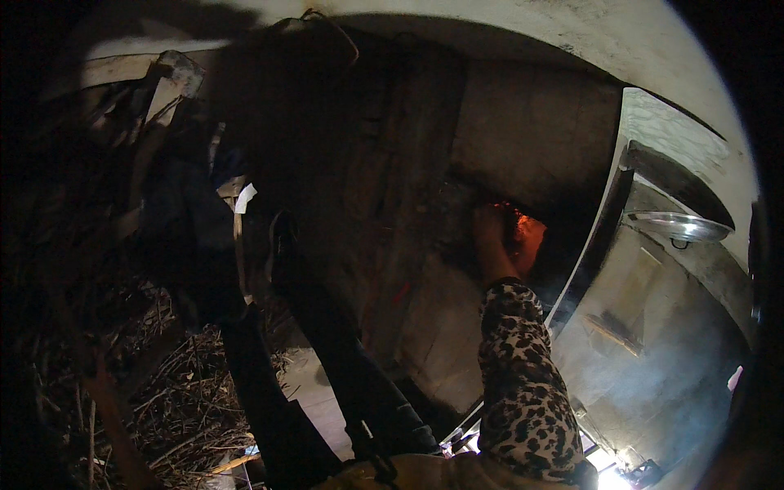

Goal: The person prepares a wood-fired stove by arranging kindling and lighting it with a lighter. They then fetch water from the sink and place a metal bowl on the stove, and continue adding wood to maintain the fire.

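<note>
My right hand (pixel 492 237) reaches into the dark mouth of a masonry stove, its arm in a leopard-print sleeve (pixel 523 367). Right beside the hand, a fire (pixel 529 238) glows orange-red inside the opening. Shadow swallows the fingers, so neither their pose nor anything in them can be made out. My left hand does not show.
Dry twigs (pixel 188 384) are heaped on the left, with sticks and wood pieces (pixel 175 86) behind them. A light strip of wood (pixel 238 245) stands near my legs (pixel 327 351). A shiny metal lid (pixel 679 225) rests at the stove's right. Smoke hazes the lower right.
</note>
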Tool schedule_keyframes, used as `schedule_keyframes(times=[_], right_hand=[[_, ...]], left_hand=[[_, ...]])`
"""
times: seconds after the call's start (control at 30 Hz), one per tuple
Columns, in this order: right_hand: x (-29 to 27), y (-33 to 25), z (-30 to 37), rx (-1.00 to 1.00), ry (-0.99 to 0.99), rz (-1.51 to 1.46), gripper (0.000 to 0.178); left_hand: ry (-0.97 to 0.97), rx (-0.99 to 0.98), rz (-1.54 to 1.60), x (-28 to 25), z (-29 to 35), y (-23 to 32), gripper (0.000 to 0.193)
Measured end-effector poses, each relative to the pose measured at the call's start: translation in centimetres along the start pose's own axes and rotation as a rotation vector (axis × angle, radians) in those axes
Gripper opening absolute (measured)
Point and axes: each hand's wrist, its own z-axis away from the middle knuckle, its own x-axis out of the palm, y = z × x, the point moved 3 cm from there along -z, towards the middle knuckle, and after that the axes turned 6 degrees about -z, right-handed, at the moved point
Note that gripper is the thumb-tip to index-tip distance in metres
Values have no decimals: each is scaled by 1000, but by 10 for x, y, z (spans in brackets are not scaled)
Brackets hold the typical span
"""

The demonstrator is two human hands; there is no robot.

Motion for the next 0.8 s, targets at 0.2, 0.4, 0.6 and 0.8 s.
schedule_keyframes(times=[0.2, 0.4, 0.6, 0.8], right_hand=[[-23, -10, 15, -15, 160, -26, 31], [-72, -45, 57, -84, 353, -78, 43], [-173, -136, 102, -418, 332, -349, 47], [-278, -255, 149, -596, 164, -1076, 59]], left_hand=[[84, -324, 468, -4, -7, 22, 69], [-238, -203, -50, 12, -33, 21, 54], [-260, 428, 51, -9, 74, 73, 66], [-605, 230, 466, 13, 211, 164, 80]])
